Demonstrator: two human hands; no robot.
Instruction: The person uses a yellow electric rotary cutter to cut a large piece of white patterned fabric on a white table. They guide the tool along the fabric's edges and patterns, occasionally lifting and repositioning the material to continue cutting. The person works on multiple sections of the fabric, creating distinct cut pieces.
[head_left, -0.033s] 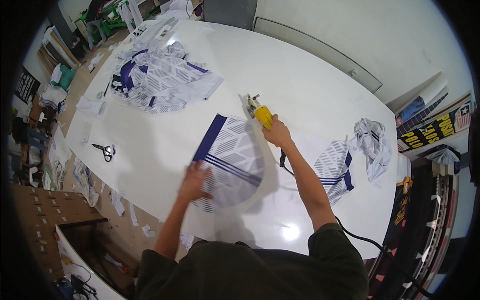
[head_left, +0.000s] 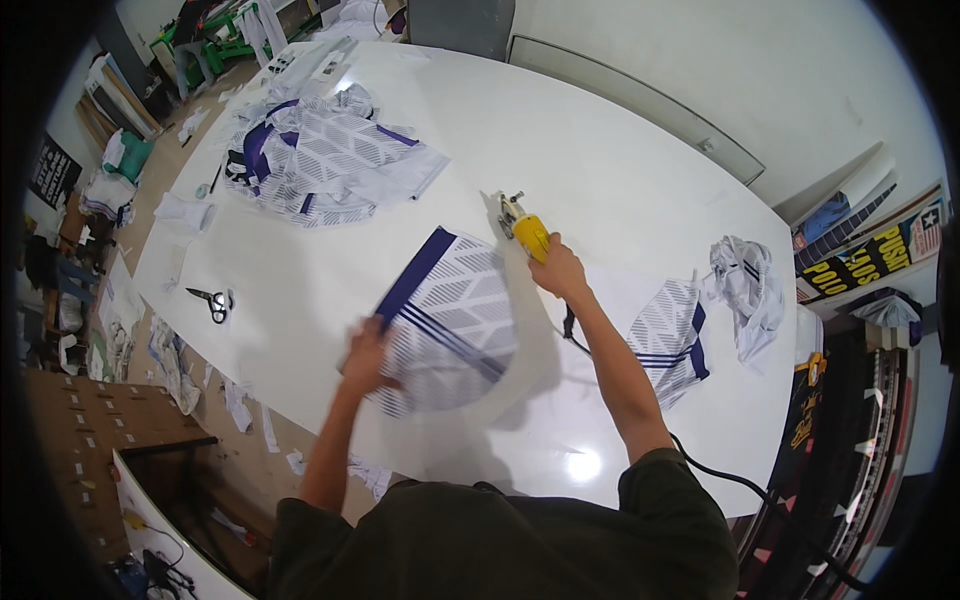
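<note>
A white fabric panel with grey chevron print and navy stripes [head_left: 450,320] lies flat on the white table [head_left: 620,170]. My left hand [head_left: 365,362] presses down on its near left edge, fingers spread. My right hand [head_left: 560,272] grips a yellow handheld electric cutter [head_left: 527,232] at the panel's far right corner. The cutter's black cord [head_left: 700,470] runs back along my right arm and off the table.
A heap of matching cut pieces [head_left: 320,160] lies at the far left of the table. Another printed piece [head_left: 672,340] and a crumpled bundle [head_left: 748,290] are at the right. Black scissors [head_left: 212,303] rest near the left edge. Fabric scraps litter the floor [head_left: 180,370].
</note>
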